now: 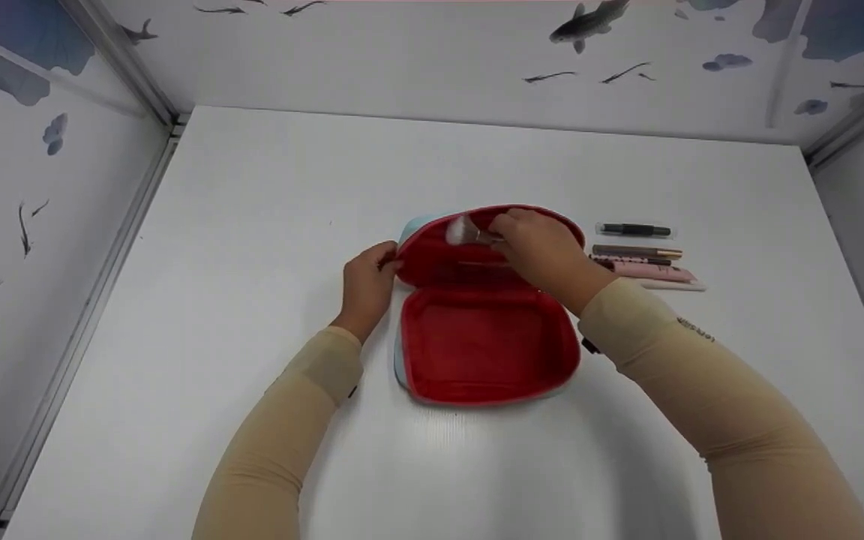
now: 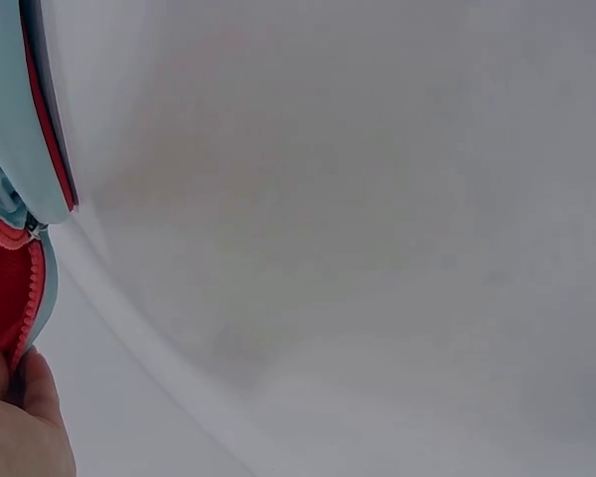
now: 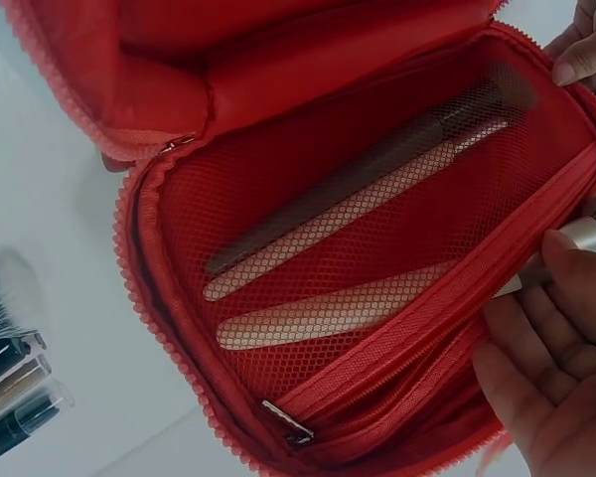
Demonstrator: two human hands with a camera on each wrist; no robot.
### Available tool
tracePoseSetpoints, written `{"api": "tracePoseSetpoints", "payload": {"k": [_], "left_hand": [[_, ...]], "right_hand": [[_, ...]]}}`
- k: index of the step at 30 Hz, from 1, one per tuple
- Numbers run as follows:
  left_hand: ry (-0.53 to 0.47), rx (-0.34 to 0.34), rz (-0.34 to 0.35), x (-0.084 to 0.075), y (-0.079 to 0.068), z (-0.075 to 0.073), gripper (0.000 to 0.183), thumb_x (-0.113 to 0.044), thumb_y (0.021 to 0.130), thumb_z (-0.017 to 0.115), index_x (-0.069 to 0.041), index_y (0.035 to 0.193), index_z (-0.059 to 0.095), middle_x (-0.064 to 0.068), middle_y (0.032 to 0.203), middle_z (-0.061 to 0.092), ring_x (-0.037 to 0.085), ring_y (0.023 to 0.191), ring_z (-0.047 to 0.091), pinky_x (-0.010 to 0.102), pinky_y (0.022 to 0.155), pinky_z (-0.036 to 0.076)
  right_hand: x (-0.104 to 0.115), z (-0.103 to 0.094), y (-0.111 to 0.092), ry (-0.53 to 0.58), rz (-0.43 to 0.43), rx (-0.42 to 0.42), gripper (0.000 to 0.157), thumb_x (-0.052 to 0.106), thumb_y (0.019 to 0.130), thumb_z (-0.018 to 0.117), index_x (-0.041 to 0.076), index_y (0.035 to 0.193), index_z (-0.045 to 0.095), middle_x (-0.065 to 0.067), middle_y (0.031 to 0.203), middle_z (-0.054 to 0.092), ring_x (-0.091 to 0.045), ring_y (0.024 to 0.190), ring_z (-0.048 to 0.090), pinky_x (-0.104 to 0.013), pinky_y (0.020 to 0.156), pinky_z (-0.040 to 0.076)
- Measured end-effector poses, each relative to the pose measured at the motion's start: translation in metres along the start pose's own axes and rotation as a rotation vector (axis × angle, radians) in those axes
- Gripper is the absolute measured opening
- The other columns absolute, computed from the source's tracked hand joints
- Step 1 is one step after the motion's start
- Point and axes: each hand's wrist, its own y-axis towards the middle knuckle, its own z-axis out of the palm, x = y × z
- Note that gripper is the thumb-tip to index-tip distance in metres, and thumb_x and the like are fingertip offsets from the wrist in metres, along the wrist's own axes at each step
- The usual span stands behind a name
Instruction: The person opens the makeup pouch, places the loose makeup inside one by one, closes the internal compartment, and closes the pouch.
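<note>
A cosmetic case (image 1: 488, 345) with a red lining and pale blue outside lies unfolded on the table. My left hand (image 1: 368, 285) pinches the left edge of its raised lid (image 2: 35, 288). With my right hand (image 1: 544, 251) I hold a makeup brush (image 1: 462, 231) by its handle, near the silver ferrule (image 3: 582, 235), beside the zipped opening of the lid's mesh pocket (image 3: 308, 234). Behind the mesh lie a dark brush (image 3: 348, 189) and a thinner pale one (image 3: 328, 221). A pale handle (image 3: 328, 310) also shows there; whether it belongs to the held brush I cannot tell.
To the case's right, several cosmetic items lie in a row: a dark tube (image 1: 634, 230), slim pencils (image 1: 638, 253) and a pink tube (image 1: 649, 271). Panels with fish prints (image 1: 402, 67) border the white table (image 1: 267, 187) behind and at the sides.
</note>
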Motion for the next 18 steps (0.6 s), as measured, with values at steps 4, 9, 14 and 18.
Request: {"api": "tracePoseSetpoints", "payload": {"k": [4,9,14,18], "left_hand": [[0.006,-0.005,-0.004,0.001,0.0002,0.0004,0.014,0.004,0.09,0.062,-0.001,0.102,0.068,0.011,0.101,0.07,0.017,0.093,0.062,0.029,0.08,0.052],[0.017,-0.015,0.009,0.0009,0.0004,0.0009,0.016,0.004,0.089,0.063,0.0,0.103,0.068,0.011,0.1,0.07,0.018,0.091,0.062,0.03,0.08,0.052],[0.005,-0.019,0.008,0.0011,0.0001,0.0011,0.015,0.004,0.089,0.063,0.0,0.103,0.068,0.011,0.099,0.07,0.017,0.089,0.061,0.029,0.079,0.051],[-0.001,-0.017,0.007,0.001,-0.0002,0.0016,0.016,0.004,0.089,0.063,0.0,0.103,0.068,0.011,0.1,0.07,0.017,0.091,0.062,0.029,0.08,0.052]], "right_hand": [[-0.0032,0.0038,0.0017,-0.048,-0.039,-0.026,0.02,0.015,0.095,0.061,0.009,0.114,0.066,-0.007,0.105,0.067,-0.021,0.099,0.061,-0.039,0.09,0.053],[-0.0051,0.0067,0.0032,-0.095,-0.091,-0.044,0.021,0.015,0.095,0.061,0.009,0.113,0.07,-0.007,0.103,0.069,-0.021,0.099,0.062,-0.039,0.089,0.053],[-0.004,0.0053,0.0046,-0.095,-0.074,-0.019,0.022,0.014,0.094,0.062,0.011,0.115,0.07,-0.005,0.104,0.07,-0.021,0.101,0.063,-0.04,0.09,0.052],[-0.0045,0.0047,0.0051,-0.049,-0.028,0.018,0.02,0.015,0.094,0.062,0.012,0.114,0.068,-0.005,0.104,0.07,-0.022,0.099,0.064,-0.04,0.09,0.052]]}}
